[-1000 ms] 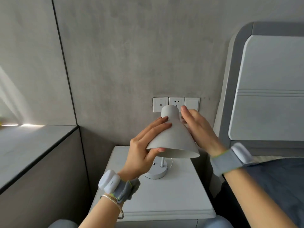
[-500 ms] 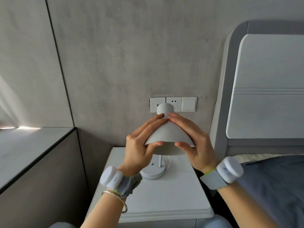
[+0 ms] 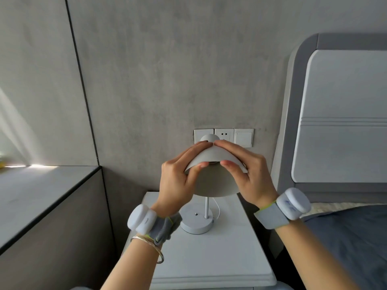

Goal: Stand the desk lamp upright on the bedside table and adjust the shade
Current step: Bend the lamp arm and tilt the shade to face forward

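Lamp: a white desk lamp [image 3: 206, 206] stood upright on the desk, its thin stem rising from a round base [image 3: 196, 221] that sat toward the back of the top.
Shade: the pale cone shade [image 3: 213, 176] was tipped so its open underside faced the camera, its cap in front of the wall sockets.
Left hand: the left hand [image 3: 178, 181] gripped the shade's left rim, fingers over the top and thumb under the edge.
Right hand: the right hand [image 3: 249, 174] held the right rim the same way, its grip closed on the shade; the two sets of fingertips nearly met at the top.
Wrists: each wrist wore a grey strap with a white pod; the left also carried thin bangles [image 3: 149, 245].
Desk: a white bedside desk [image 3: 219, 258] with a moulded front edge, bare apart from the lamp and its thin white cord.
Wall: grey, concrete-look wall [image 3: 167, 70] with a row of three white plates [image 3: 233, 137] just behind the shade, the middle one a socket.
Left side: a grey ledge [image 3: 41, 185] ran along the left, with a streak of sunlight at its far end.
Right side: a bed with a grey and white padded headboard [image 3: 343, 114] and dark blue bedding [image 3: 356, 237] stood beside the desk.
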### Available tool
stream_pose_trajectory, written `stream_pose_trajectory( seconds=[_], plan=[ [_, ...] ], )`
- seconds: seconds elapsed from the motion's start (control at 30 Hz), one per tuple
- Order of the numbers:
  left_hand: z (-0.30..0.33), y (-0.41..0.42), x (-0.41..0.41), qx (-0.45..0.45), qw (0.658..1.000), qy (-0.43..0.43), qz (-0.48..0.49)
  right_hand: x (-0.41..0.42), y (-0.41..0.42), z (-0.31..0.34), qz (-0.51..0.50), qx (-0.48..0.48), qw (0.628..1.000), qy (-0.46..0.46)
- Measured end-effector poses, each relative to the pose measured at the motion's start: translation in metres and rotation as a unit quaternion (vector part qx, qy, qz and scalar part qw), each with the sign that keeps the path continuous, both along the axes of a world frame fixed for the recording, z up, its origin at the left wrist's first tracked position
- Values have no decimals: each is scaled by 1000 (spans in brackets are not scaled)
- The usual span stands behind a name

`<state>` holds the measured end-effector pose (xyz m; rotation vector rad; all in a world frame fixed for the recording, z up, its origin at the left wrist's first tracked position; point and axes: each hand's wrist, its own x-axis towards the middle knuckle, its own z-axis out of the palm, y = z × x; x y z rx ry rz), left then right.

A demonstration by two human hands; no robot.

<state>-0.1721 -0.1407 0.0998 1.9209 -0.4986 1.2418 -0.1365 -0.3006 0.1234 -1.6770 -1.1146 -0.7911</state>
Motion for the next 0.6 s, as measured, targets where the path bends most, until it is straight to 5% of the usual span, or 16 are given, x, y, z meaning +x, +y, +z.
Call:
stream_pose_trajectory(
  seconds=[0.6],
  plan=[
    [55, -6, 8, -57, 993, 92, 52, 16, 5, 48, -18, -16, 993, 114]
  ],
)
